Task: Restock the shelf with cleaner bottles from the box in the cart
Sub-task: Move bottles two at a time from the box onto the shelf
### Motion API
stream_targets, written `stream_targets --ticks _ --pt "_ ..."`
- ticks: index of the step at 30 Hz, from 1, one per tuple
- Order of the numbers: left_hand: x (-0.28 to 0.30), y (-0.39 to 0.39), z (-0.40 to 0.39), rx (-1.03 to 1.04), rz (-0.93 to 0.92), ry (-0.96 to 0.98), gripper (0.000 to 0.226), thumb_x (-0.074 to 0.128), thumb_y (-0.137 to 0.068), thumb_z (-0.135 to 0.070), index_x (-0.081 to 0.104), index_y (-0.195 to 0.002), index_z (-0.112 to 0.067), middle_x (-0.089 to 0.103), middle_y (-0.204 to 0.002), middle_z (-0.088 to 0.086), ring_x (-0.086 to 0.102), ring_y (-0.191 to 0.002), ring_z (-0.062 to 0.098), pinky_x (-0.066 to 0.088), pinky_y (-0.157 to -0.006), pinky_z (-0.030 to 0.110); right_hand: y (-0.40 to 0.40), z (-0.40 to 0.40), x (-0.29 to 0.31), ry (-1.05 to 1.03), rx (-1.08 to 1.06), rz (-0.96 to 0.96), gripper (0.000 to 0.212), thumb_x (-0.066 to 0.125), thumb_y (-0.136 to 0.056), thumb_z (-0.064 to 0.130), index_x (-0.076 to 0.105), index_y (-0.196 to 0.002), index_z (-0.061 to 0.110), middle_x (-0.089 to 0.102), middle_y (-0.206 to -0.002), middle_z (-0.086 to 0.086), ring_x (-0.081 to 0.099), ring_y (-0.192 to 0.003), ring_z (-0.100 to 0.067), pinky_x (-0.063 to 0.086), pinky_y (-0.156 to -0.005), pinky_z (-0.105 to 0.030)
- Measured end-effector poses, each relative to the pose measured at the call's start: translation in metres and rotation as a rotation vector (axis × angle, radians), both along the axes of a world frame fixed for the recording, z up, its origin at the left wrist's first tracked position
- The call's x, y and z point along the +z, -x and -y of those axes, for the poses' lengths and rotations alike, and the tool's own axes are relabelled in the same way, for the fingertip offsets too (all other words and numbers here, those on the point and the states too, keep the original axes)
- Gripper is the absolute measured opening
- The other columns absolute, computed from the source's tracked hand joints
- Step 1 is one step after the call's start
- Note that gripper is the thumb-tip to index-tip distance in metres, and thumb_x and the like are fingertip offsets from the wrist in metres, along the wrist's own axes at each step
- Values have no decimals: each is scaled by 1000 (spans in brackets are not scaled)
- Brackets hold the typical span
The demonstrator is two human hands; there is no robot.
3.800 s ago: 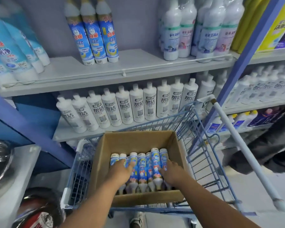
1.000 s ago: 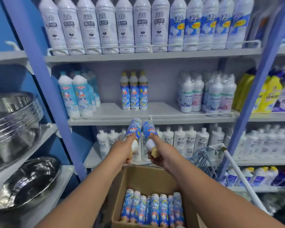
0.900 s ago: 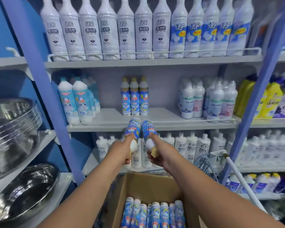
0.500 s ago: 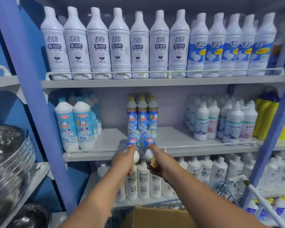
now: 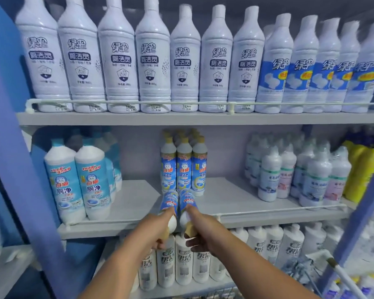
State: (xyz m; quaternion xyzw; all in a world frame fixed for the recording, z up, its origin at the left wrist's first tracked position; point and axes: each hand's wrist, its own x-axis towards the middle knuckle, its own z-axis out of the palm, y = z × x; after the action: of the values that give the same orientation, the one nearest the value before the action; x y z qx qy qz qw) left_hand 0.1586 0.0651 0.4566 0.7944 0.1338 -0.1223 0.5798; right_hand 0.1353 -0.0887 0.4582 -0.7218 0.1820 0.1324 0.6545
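Two hand-held bottles [image 5: 177,203] over shelf [image 5: 235,190]

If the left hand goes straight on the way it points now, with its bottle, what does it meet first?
Probably the standing blue-label bottles on the middle shelf. The left hand aims its bottle base-first at them; the gap's depth is unclear.

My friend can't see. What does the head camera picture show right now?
Two hands, the left hand and right hand, each hold a blue cleaner bottle base-first toward the middle shelf, in front of three matching bottles standing there. Tall white bottles line the shelf above.
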Motion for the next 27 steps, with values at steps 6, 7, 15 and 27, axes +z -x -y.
stream_targets --ticks 6,7,15,27 --pt "1 20 -2 -223 279 -165 36 62 -91 -44 48 -122 -33 68 -88 -3 64 -59 9 54 -56 26 8 8 -3 394 82 313 47 47 -93 55 45 -134 33 63 -110 -3 69 -89 -21 55 -69 -31" --pt "-2 23 -6 -265 354 -183 45 66 -87 -46 46 -127 -41 67 -97 -12 66 -69 0 54 -65 21 8 11 -7 484 114 407 52 48 -94 53 38 -142 39 55 -121 -1 65 -102 -19 53 -81 -29" --pt "-23 4 -37 -448 747 -627 84 79 -68 -56 41 -143 -46 21 -156 -27 38 -134 -1 42 -107 29 4 38 -32 1067 436 980 80 69 -78 49 37 -149 31 35 -154 11 31 -141 -11 32 -113 -24" --pt "4 -19 -40 -344 764 -387 67 83 -58 -63 54 -118 -50 63 -112 -25 59 -104 -3 51 -89 26 -5 31 8 991 356 952 55 66 -80 50 47 -128 31 62 -117 4 55 -108 -15 51 -85 -34"
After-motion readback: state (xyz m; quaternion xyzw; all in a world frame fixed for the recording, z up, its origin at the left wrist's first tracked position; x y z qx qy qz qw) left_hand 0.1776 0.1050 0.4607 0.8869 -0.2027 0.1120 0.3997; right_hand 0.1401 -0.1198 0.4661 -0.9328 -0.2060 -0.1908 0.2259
